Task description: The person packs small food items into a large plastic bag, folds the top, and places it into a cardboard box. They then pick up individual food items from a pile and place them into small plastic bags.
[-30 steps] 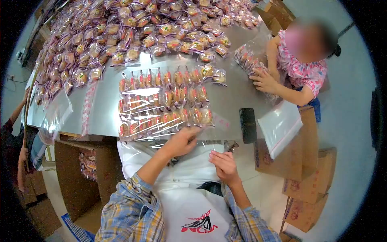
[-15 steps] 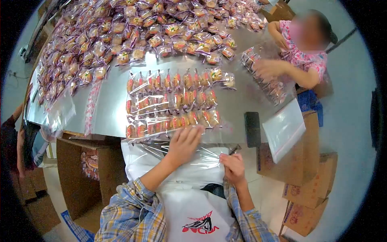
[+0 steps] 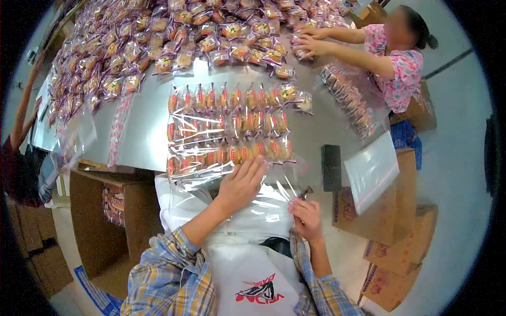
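Note:
A large clear plastic bag (image 3: 200,184) lies on the metal table, its near end hanging over the edge toward my lap. Inside are three rows of small wrapped pastries (image 3: 232,126), standing on edge side by side. My left hand (image 3: 240,184) rests palm down on the film just below the nearest row, fingers stretched out. At the bag's near right corner, my right hand (image 3: 305,216) pinches the film between thumb and fingers. Two more wrapped pastries (image 3: 295,97) lie flat at the right end of the far row.
A big heap of wrapped pastries (image 3: 174,42) covers the table's back. On the right are a black phone (image 3: 331,167), a stack of flat clear bags (image 3: 371,171) and another filled bag (image 3: 348,100). A co-worker (image 3: 395,63) stands there. Cardboard boxes (image 3: 105,231) flank me.
The co-worker's hands have left the filled bag at the right and reached onto the pastry heap. An arm at the far left has come up. My hands stay on the bag, nearly unmoved.

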Motion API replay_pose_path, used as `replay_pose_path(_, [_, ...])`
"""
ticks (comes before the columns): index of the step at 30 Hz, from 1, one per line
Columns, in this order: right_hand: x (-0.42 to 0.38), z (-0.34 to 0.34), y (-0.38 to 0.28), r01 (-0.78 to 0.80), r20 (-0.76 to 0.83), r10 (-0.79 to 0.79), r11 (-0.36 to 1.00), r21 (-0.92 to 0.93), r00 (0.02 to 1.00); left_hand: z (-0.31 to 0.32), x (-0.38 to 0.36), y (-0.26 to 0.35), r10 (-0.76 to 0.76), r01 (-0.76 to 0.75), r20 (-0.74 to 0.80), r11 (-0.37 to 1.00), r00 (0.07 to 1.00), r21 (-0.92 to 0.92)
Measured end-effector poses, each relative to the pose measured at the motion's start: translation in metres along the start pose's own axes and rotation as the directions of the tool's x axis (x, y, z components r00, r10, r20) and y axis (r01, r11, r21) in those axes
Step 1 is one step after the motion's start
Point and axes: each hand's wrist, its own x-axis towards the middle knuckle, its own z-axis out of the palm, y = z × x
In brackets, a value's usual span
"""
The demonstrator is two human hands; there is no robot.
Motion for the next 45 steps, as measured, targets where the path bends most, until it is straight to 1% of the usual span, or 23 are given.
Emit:
replay_pose_path(2, [0.002,-0.004,0.002,-0.017,0.043,0.016,1.0,0.012,0.999,-0.001,0.006,-0.007,-0.024,0.032,0.08,0.994,0.996,-0.101])
replay_pose_path(5, [0.006,-0.004,0.003,-0.124,-0.013,0.127,0.983,0.133,0.992,-0.018,0.009,-0.011,0.018,0.019,0.147,0.968,0.989,-0.249])
replay_pose_path(6, [0.011,-0.003,-0.001,-0.186,-0.075,0.223,0.922,0.339,0.972,-0.024,0.006,-0.014,0.042,0.007,0.162,0.957,0.986,-0.289])
replay_pose_path(7, [0.012,-0.002,-0.009,-0.23,-0.109,0.336,0.813,0.535,0.936,-0.032,-0.001,-0.018,0.191,-0.165,0.084,0.954,0.978,-0.252])
replay_pose_path(8, [0.009,0.0,-0.016,-0.247,-0.116,0.456,0.659,0.71,0.882,-0.037,-0.013,-0.02,0.22,-0.215,-0.004,0.952,0.976,-0.216])
replay_pose_path(11, [-0.014,0.006,0.008,-0.372,-0.101,0.748,0.437,0.819,0.656,-0.066,-0.05,-0.029,0.236,-0.256,-0.204,0.964,0.95,-0.075])
replay_pose_path(12, [-0.016,-0.006,0.008,-0.46,-0.17,0.692,0.622,0.634,0.701,-0.07,-0.065,-0.036,0.115,-0.133,-0.267,0.99,0.957,-0.052])
replay_pose_path(13, [-0.004,-0.014,0.001,-0.385,-0.144,0.518,0.768,0.513,0.843,-0.077,-0.07,-0.041,-0.011,-0.002,-0.328,0.999,0.945,-0.038])
replay_pose_path(14, [0.011,-0.02,-0.007,-0.271,-0.083,0.327,0.88,0.391,0.941,-0.087,-0.073,-0.042,-0.209,0.226,-0.335,0.974,0.919,0.014])
replay_pose_path(15, [0.028,-0.025,-0.019,-0.132,0.004,0.136,0.951,0.279,0.991,-0.102,-0.072,-0.043,-0.391,0.437,-0.344,0.897,0.854,0.065])
replay_pose_path(17, [0.094,-0.02,-0.055,0.052,0.172,-0.066,0.995,0.084,0.983,-0.101,-0.08,-0.057,-0.568,0.557,-0.343,0.818,0.748,-0.142])
replay_pose_path(18, [0.111,-0.001,-0.055,0.071,0.178,-0.069,0.997,-0.005,0.982,-0.099,-0.082,-0.063,-0.651,0.604,-0.332,0.758,0.683,-0.244])
replay_pose_path(19, [0.119,0.019,-0.049,0.092,0.177,-0.075,0.992,-0.092,0.981,-0.098,-0.083,-0.065,-0.689,0.62,-0.239,0.722,0.684,-0.307])
replay_pose_path(21, [0.131,0.04,-0.042,0.085,0.062,-0.077,0.984,-0.159,0.995,-0.099,-0.085,-0.07,-0.732,0.654,-0.055,0.638,0.679,-0.408])
replay_pose_path(22, [0.134,0.047,-0.042,0.082,0.017,-0.081,0.979,-0.187,0.997,-0.101,-0.087,-0.069,-0.737,0.674,-0.027,0.632,0.676,-0.383])
replay_pose_path(25, [0.133,0.058,-0.046,0.046,0.019,-0.042,0.955,-0.294,0.999,-0.105,-0.091,-0.073,-0.758,0.699,0.002,0.6,0.652,-0.389])
replay_pose_path(29, [0.125,0.071,-0.018,0.187,-0.041,-0.2,0.961,-0.205,0.979,-0.09,-0.102,-0.081,-0.792,0.751,0.102,0.518,0.602,-0.409])
replay_pose_path(31, [0.139,0.071,-0.017,0.246,-0.049,-0.264,0.941,-0.231,0.963,-0.082,-0.106,-0.087,-0.763,0.715,0.061,0.57,0.643,-0.405])
replay_pose_path(34, [0.153,0.07,-0.03,0.211,0.075,-0.197,0.907,-0.365,0.978,-0.079,-0.112,-0.088,-0.753,0.706,0.111,0.539,0.648,-0.46])
replay_pose_path(36, [0.153,0.078,-0.021,0.198,0.056,-0.19,0.92,-0.339,0.98,-0.084,-0.109,-0.091,-0.752,0.719,0.147,0.526,0.643,-0.454])
replay_pose_path(39, [0.151,0.078,-0.015,0.256,0.111,-0.231,0.897,-0.361,0.966,-0.08,-0.109,-0.095,-0.704,0.639,0.077,0.587,0.706,-0.497])
replay_pose_path(42, [0.154,0.077,-0.01,0.348,0.143,-0.318,0.848,-0.4,0.937,-0.1,-0.097,-0.083,-0.774,0.748,0.197,0.46,0.602,-0.478])
replay_pose_path(45, [0.154,0.076,-0.007,0.415,0.179,-0.374,0.802,-0.429,0.91,-0.104,-0.096,-0.084,-0.786,0.752,0.212,0.419,0.581,-0.51])
